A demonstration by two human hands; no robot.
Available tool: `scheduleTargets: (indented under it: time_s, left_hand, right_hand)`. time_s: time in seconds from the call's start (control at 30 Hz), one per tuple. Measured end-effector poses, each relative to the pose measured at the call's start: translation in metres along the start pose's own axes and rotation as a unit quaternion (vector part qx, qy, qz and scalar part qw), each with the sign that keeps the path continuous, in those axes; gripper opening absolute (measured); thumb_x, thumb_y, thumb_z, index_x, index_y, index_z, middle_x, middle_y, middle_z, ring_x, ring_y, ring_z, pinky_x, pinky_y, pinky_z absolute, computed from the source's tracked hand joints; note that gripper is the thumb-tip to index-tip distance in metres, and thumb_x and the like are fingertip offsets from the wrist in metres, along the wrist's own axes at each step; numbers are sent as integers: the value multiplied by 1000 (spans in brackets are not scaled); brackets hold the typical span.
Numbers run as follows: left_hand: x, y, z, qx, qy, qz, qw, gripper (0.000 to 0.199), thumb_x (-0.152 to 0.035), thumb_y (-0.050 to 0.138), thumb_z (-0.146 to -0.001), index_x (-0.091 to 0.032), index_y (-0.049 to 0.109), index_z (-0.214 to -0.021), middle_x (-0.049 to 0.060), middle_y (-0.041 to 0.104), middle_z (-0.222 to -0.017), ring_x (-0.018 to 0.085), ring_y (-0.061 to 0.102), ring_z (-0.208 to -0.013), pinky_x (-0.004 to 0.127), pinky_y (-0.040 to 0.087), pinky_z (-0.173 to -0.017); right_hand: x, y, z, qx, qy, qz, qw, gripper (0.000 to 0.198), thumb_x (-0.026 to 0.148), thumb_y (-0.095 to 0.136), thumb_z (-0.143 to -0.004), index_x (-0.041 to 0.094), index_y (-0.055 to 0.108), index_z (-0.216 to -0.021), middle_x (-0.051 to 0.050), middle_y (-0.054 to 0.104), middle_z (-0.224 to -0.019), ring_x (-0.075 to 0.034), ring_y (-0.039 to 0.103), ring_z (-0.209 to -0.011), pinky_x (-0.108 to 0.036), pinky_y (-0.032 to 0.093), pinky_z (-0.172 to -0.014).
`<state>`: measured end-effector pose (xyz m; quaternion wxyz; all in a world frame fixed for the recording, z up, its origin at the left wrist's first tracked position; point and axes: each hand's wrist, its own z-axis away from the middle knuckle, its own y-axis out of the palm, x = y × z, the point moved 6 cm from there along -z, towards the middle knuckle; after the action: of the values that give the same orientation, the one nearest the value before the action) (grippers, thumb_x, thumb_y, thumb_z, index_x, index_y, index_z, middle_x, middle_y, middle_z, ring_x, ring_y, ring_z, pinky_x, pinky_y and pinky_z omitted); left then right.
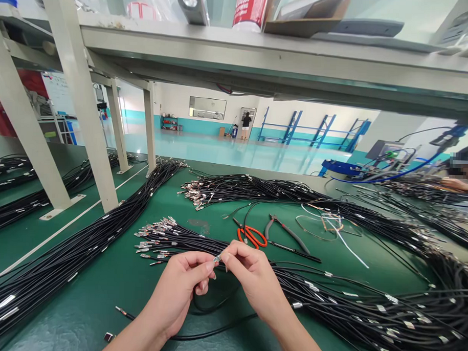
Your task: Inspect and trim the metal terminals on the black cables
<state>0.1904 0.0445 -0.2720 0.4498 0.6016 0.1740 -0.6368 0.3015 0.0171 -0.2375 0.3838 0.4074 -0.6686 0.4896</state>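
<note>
A small metal cable terminal is pinched between the fingertips of my left hand and my right hand. Both hands are closed and almost touch; the fingers partly hide the piece. Behind them lies a bundle of black cables with metal terminals fanned out at its left end. One loose black cable runs below my hands, with a bare crimped tip at the left. Close by on the green table is a small metal part.
Orange-handled scissors, grey-handled pliers and a thin black stick lie beyond my hands. More cable bundles stretch along the left and right. A shelf on metal legs spans overhead. At far right, another person is partly visible.
</note>
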Motion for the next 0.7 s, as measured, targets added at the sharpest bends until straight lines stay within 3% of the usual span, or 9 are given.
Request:
scheduleTargets:
  time_s: [0.43,0.7]
  left_hand:
    - [0,2,1,34,-12,27,999,44,-42,54,-67,-6,44,-89,1,41,-70,-7,31,-51,8,25,-49]
    - [1,4,-1,38,-13,31,999,42,-39,58,-64,-5,40,-81,0,38,-69,-7,30,-51,8,25,-48]
  right_hand:
    - [1,0,0,-7,3,9,1000,29,35,48,-81,10,55,-68,-2,48,-67,-7,40,-62,-19,32,-58]
    - [1,-1,2,-17,-6,27,999,27,33,47,-82,11,56,-68,-2,50,-69,-7,42,-64,-19,33,-60]
